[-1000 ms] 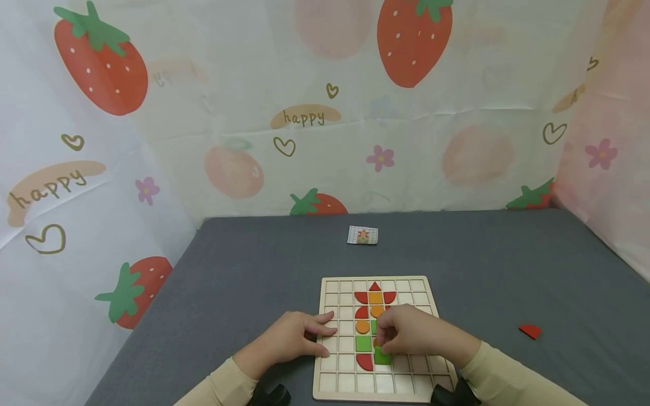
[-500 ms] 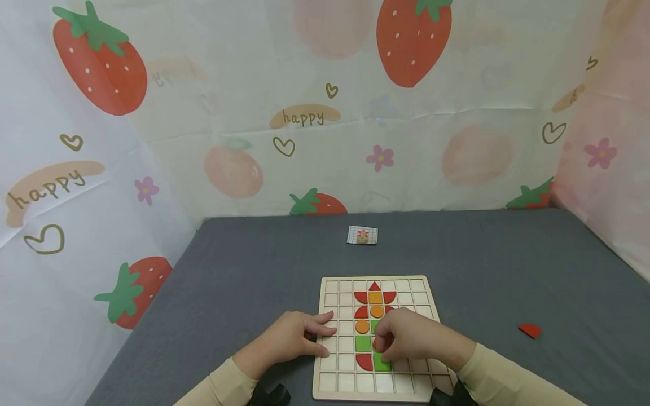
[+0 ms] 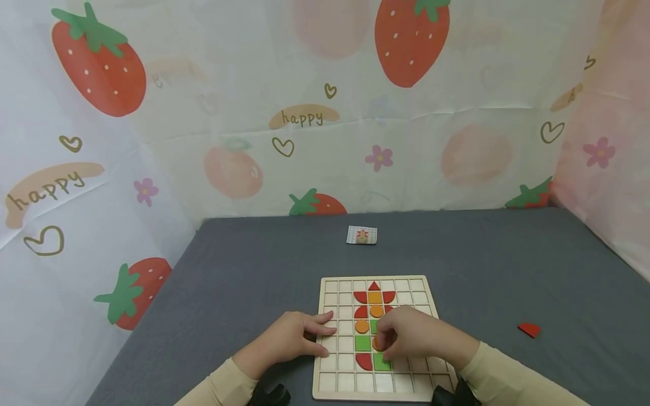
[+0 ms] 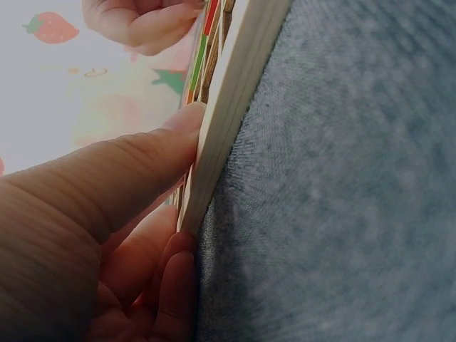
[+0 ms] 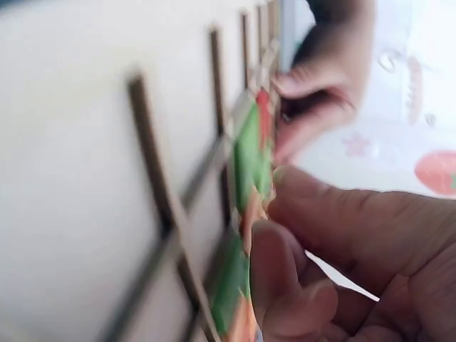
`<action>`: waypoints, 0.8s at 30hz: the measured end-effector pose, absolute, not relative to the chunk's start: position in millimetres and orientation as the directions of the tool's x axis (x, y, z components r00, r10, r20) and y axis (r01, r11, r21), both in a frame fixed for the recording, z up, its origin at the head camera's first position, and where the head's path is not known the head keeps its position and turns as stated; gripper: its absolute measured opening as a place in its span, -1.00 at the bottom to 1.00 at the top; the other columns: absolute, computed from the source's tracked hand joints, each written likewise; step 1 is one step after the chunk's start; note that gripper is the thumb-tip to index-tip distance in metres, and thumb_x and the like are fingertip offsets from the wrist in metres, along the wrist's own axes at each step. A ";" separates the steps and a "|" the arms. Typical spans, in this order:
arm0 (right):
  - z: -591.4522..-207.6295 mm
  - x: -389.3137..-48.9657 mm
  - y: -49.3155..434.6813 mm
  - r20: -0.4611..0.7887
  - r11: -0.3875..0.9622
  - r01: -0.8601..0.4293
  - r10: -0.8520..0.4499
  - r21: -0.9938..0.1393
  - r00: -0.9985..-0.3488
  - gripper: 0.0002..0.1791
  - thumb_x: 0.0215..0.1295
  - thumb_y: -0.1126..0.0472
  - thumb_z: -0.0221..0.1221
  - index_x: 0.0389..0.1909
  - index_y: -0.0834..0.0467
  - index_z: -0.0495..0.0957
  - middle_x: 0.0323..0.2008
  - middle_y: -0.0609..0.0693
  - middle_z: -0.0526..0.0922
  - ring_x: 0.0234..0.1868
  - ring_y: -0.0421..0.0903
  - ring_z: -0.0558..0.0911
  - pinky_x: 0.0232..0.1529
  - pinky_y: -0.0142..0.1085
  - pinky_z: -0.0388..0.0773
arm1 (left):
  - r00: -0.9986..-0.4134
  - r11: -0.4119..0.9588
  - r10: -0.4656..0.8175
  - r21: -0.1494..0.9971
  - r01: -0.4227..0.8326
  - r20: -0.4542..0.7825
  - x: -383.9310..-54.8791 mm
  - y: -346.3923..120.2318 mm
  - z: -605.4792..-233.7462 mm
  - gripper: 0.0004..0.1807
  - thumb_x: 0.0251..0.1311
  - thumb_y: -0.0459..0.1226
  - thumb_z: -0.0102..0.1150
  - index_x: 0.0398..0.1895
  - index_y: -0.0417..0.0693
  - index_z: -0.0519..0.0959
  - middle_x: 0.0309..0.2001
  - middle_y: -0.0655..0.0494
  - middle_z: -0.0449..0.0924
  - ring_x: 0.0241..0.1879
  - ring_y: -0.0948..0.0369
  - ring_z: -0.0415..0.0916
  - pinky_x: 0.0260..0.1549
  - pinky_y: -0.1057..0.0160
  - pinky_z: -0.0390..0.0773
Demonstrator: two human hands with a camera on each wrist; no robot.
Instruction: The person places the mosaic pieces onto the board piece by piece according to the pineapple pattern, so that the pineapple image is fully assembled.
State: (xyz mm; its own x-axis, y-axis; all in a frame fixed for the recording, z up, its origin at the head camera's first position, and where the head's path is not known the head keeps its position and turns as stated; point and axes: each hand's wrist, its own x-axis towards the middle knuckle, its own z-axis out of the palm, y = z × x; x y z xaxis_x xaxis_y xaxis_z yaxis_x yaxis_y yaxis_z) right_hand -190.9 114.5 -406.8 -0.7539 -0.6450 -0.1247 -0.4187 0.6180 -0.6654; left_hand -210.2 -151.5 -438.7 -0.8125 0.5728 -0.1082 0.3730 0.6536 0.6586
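A wooden grid board (image 3: 337, 382) lies on the grey table with red, orange and green pieces in its middle columns. My left hand (image 3: 294, 335) rests on its left edge; its thumb and fingers touch the rim (image 4: 229, 92) in the left wrist view. Over the middle columns, my right hand (image 3: 413, 335) has curled fingers, with the thumb at the top edge of a green square (image 3: 382, 362), which sits in a cell beside a red quarter circle (image 3: 364, 361). An orange disc (image 3: 376, 343) just above is partly hidden by the fingers. The right wrist view is blurred there.
A loose red quarter-circle piece (image 3: 530, 330) lies on the table to the right. Behind the board is a small card (image 3: 362, 235) with a printed coloured pattern. Strawberry-print cloth (image 3: 325, 163) hangs round the table's back and sides.
The green square, tilted under my right fingers a second ago, now lies squarely in its cell. My right hand has shifted only slightly. My left hand stays on the board's edge.
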 end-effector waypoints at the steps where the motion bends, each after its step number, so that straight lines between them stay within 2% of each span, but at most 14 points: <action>1: -404.9 -191.9 118.3 -0.121 0.612 -0.413 -0.643 -0.675 -0.756 -0.81 -0.08 0.35 0.34 -0.63 0.04 0.54 -0.62 -0.24 0.51 -0.57 -0.32 0.42 -0.51 -0.41 0.42 | -0.813 0.654 0.573 0.659 0.373 -0.109 -210.0 -151.4 -438.7 -0.51 -0.16 -0.04 0.40 -0.04 0.18 0.61 0.16 0.29 0.41 0.18 0.21 0.34 0.08 0.15 0.38; 4: -397.4 -195.7 132.7 -0.117 0.606 -0.380 -0.621 -0.699 -0.775 -0.86 -0.03 0.32 0.33 -0.59 0.07 0.56 -0.58 -0.20 0.53 -0.56 -0.27 0.45 -0.51 -0.39 0.44 | -0.813 0.655 0.572 0.658 0.372 -0.109 -209.7 -151.1 -438.7 -0.51 -0.16 -0.04 0.40 -0.04 0.18 0.61 0.16 0.29 0.42 0.18 0.20 0.34 0.07 0.15 0.38; 13: -380.7 -206.9 192.8 -0.140 0.667 -0.319 -0.538 -0.673 -0.831 -0.96 0.05 0.27 0.29 -0.49 0.12 0.60 -0.54 -0.16 0.54 -0.50 -0.22 0.47 -0.48 -0.35 0.45 | -0.812 0.650 0.574 0.664 0.371 -0.107 -211.5 -152.0 -440.3 -0.50 -0.17 -0.05 0.40 -0.04 0.18 0.61 0.16 0.31 0.41 0.18 0.25 0.33 0.08 0.17 0.37; 24: -382.6 -205.1 283.1 -0.202 0.715 -0.192 -0.427 -0.672 -0.881 -0.85 0.07 0.18 0.28 -0.37 0.17 0.62 -0.40 -0.05 0.60 -0.42 -0.22 0.51 -0.44 -0.31 0.48 | -0.812 0.645 0.574 0.670 0.368 -0.107 -211.6 -153.2 -441.0 -0.50 -0.18 -0.04 0.40 -0.04 0.19 0.61 0.16 0.32 0.41 0.18 0.24 0.32 0.09 0.15 0.36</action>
State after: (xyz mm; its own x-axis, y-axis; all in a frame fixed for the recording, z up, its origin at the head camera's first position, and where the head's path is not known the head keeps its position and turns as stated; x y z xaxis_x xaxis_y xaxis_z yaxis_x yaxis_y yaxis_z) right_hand -205.1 283.1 -382.6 -0.8814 -0.4268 -0.2022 -0.1923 0.7154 -0.6717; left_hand -211.6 -153.2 -441.0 -0.8117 0.5741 -0.1070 0.3681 0.6452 0.6695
